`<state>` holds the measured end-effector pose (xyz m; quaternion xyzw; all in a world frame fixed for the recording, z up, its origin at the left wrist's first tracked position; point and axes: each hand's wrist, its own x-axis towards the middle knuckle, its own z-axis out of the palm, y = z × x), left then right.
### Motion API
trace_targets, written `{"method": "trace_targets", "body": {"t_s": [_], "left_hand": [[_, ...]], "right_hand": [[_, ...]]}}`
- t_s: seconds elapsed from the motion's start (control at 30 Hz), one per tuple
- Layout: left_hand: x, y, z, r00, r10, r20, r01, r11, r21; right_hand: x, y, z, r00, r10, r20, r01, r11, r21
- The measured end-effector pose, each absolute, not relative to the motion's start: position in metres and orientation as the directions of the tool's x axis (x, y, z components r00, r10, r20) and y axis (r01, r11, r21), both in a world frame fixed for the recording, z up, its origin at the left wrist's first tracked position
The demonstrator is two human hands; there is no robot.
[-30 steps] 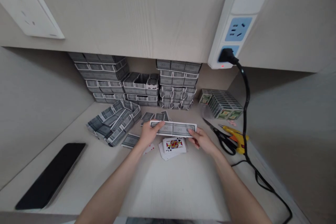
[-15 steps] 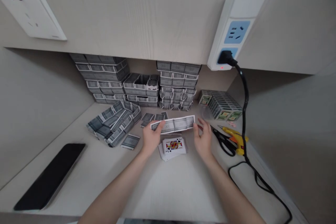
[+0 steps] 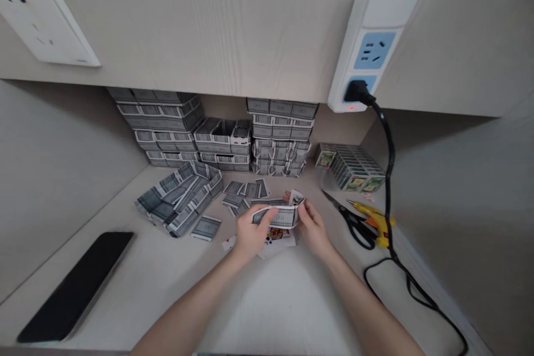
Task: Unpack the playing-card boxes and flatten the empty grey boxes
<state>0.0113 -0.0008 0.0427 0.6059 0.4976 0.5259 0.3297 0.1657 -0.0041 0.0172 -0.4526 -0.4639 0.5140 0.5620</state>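
Card strip (image 3: 280, 217) (bent at one end) between hands (image 3: 251, 232), both grips pinching it

1. Work surface: pale tabletop (image 3: 271, 306), faint grain, matte; front edge visible at bottom of view.
2. Above and behind: broad greyish-beige panel (image 3: 250, 16), fine vertical wood grain; its lower edge overhangs a recess.
3. Recess: plain beige back wall (image 3: 344, 128), shadowed under the panel.
4. Sides: smooth grey left partition (image 3: 58, 167); right partition (image 3: 454, 178) similar, darker below the panel.
5. Fixtures: white socket plate (image 3: 45, 16) at upper left; white power strip (image 3: 371, 39), blue outlet faces, red indicator lit, at upper right.
6. Light: soft, subdued; source out of view.
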Motion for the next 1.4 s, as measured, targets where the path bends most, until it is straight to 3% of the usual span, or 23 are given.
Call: {"method": "trace_targets", "body": {"t_s": [0.23,0.5,0.67,0.77,0.83,0.93,1.03,1.3,1.4], "left_hand": [[0.006,0.007,0.043,-0.080,0.951,0.299,0.237,-0.273,0.932],[0.000,0.018,0.038,-0.103,0.961,0.256,0.213,-0.230,0.949],[-0.001,0.023,0.036,-0.031,0.981,0.190,0.096,-0.186,0.978],[-0.001,0.029,0.032,-0.080,0.986,0.148,-0.046,-0.152,0.987],[-0.002,0.032,0.027,-0.158,0.971,0.181,-0.080,-0.196,0.977],[-0.003,0.034,0.020,-0.185,0.923,0.338,0.083,-0.328,0.941],[-0.002,0.034,0.013,-0.040,0.902,0.430,0.203,-0.414,0.887],[0.005,0.030,0.010,0.157,0.876,0.455,0.096,-0.472,0.876],[0.005,0.027,0.011,0.171,0.880,0.443,0.080,-0.460,0.884]], "right_hand": [[0.162,-0.008,0.025,0.045,0.996,0.083,-0.383,0.094,-0.919],[0.163,-0.007,0.022,0.114,0.993,0.005,-0.248,0.033,-0.968],[0.165,-0.009,0.026,0.089,0.996,-0.014,-0.199,0.004,-0.980],[0.163,-0.008,0.024,0.140,0.990,0.003,-0.255,0.039,-0.966],[0.161,-0.007,0.022,0.190,0.981,0.031,-0.297,0.087,-0.951],[0.157,-0.006,0.019,0.210,0.973,0.092,-0.309,0.155,-0.938],[0.155,-0.008,0.020,0.165,0.978,0.125,-0.270,0.167,-0.948],[0.158,-0.019,0.027,0.102,0.972,0.211,0.145,0.196,-0.970],[0.156,-0.019,0.025,0.028,0.967,0.254,0.163,0.246,-0.955]]}}
